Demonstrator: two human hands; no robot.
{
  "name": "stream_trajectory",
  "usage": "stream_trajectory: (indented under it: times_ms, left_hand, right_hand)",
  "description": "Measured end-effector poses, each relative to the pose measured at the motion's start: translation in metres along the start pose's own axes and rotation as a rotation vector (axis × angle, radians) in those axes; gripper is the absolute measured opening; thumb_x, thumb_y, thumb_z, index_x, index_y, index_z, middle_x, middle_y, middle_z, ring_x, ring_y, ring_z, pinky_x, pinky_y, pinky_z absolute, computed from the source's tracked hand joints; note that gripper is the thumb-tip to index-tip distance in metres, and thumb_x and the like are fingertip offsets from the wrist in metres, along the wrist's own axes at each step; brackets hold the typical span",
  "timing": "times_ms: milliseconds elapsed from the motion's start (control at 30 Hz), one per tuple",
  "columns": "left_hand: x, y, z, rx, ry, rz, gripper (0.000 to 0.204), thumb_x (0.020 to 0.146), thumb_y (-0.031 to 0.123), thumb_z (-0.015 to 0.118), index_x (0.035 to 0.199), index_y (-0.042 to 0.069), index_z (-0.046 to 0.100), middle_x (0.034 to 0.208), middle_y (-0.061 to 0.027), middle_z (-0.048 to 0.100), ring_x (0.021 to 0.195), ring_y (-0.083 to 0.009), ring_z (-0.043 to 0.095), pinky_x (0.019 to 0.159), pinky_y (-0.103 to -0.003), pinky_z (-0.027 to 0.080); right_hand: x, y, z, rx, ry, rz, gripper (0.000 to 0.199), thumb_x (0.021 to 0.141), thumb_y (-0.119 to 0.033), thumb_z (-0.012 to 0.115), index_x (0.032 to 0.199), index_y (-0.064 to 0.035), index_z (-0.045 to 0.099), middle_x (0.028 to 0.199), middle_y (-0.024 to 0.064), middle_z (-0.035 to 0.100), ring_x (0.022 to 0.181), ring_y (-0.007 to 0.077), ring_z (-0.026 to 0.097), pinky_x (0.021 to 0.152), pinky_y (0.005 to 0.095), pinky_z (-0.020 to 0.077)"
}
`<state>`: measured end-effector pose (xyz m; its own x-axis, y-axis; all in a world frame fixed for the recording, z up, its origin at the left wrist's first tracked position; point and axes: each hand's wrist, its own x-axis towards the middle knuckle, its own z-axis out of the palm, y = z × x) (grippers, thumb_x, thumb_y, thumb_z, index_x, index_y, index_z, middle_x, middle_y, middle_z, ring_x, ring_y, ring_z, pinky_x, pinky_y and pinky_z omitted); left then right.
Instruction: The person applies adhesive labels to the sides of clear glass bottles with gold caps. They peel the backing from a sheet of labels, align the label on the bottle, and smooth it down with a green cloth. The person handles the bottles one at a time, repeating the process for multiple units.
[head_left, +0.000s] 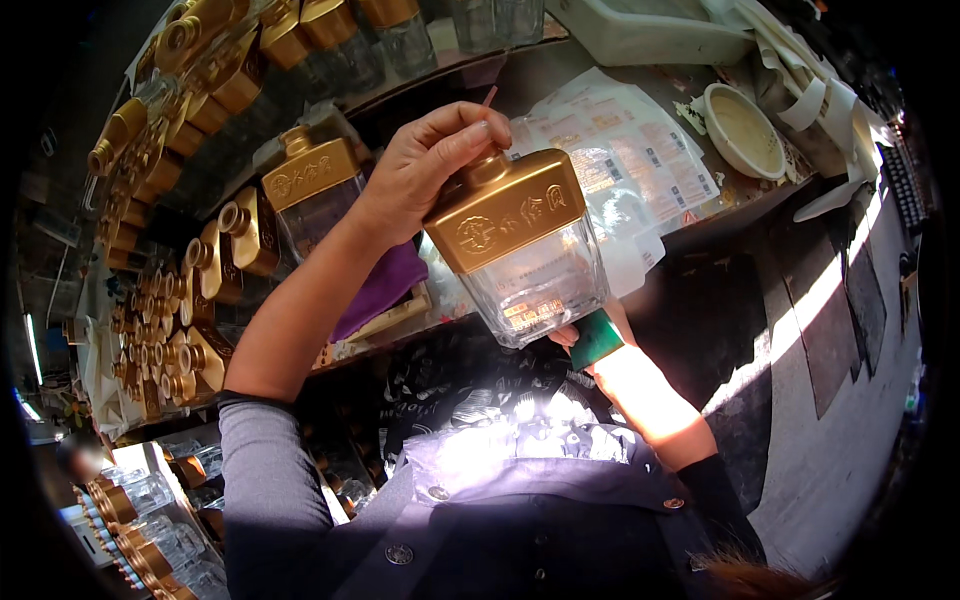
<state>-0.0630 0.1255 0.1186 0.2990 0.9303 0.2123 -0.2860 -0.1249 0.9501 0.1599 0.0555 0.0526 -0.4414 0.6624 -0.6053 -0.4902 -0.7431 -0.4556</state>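
A square clear-glass bottle (540, 275) with embossed gold shoulders and orange print on its lower face is tilted in front of me. My left hand (445, 155) closes round its neck from above. Beneath the base is my right hand (620, 325), partly hidden behind the glass, with its fingers bent about a flat dark-green piece (597, 341). That piece lies close to the bottle's bottom edge; I cannot tell whether they touch. Just left of my left forearm, another gold-shouldered bottle (310, 180) stands upright on the bench.
Printed label sheets (630, 150) cover the bench beyond the bottle. A round white bowl (745, 132) holds pale paste, near a white tub (655, 30). Many gold-topped bottles (165, 330) crowd the left side. A purple cloth (375, 295) lies by the bench's near edge.
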Motion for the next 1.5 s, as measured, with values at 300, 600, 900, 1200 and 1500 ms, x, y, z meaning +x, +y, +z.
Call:
stream_trajectory:
  times_ms: [300, 600, 900, 1200, 1500]
  left_hand:
    - [-0.002, 0.0, -0.012, -0.024, -0.042, -0.075, 0.024, 0.096, 0.024, 0.054, 0.11, 0.004, 0.055, 0.106, -0.0054, 0.052, 0.098, -0.0098, 0.05, 0.085, -0.024, 0.044]
    - [0.003, -0.004, -0.007, -0.037, -0.035, 0.002, 0.035, 0.096, 0.031, 0.055, 0.121, 0.007, 0.057, 0.1, -0.0004, 0.06, 0.09, -0.0037, 0.058, 0.075, -0.017, 0.05]
    - [0.0, 0.0, -0.012, -0.092, -0.086, -0.085, 0.045, 0.098, 0.031, 0.051, 0.13, 0.0, 0.045, 0.108, -0.0046, 0.051, 0.104, -0.0081, 0.051, 0.088, -0.024, 0.047]
    - [-0.002, -0.003, -0.009, -0.095, -0.07, -0.067, 0.061, 0.092, 0.043, 0.057, 0.133, 0.001, 0.042, 0.109, -0.0054, 0.051, 0.105, -0.0097, 0.051, 0.087, -0.025, 0.048]
    - [-0.001, -0.003, -0.015, -0.063, -0.109, -0.082, 0.069, 0.089, 0.047, 0.058, 0.136, 0.0, 0.039, 0.109, -0.006, 0.052, 0.102, -0.0095, 0.053, 0.086, -0.024, 0.049]
  right_hand:
    - [0.007, 0.01, -0.011, -0.057, 0.049, -0.025, 0.03, 0.098, -0.023, 0.046, 0.123, -0.01, 0.053, 0.084, 0.0009, 0.058, 0.046, 0.0064, 0.043, 0.04, 0.0182, 0.033]
    - [-0.001, 0.006, -0.001, 0.0, 0.055, 0.0, 0.029, 0.1, -0.027, 0.042, 0.12, -0.011, 0.054, 0.076, 0.0027, 0.056, 0.041, 0.0086, 0.039, 0.038, 0.0204, 0.0296]
    - [0.002, 0.011, -0.003, -0.048, 0.06, -0.021, 0.028, 0.1, -0.025, 0.04, 0.119, -0.0096, 0.053, 0.075, 0.0047, 0.055, 0.04, 0.0098, 0.037, 0.037, 0.0214, 0.0284]
    - [-0.001, 0.011, 0.0, -0.058, 0.103, 0.006, 0.027, 0.1, -0.026, 0.04, 0.119, -0.0108, 0.053, 0.077, 0.0028, 0.055, 0.043, 0.0084, 0.039, 0.039, 0.0204, 0.0292]
    - [-0.007, 0.012, -0.001, -0.114, 0.047, -0.027, 0.033, 0.096, -0.018, 0.05, 0.129, -0.0131, 0.048, 0.085, -0.001, 0.056, 0.052, 0.0053, 0.043, 0.046, 0.018, 0.0324]
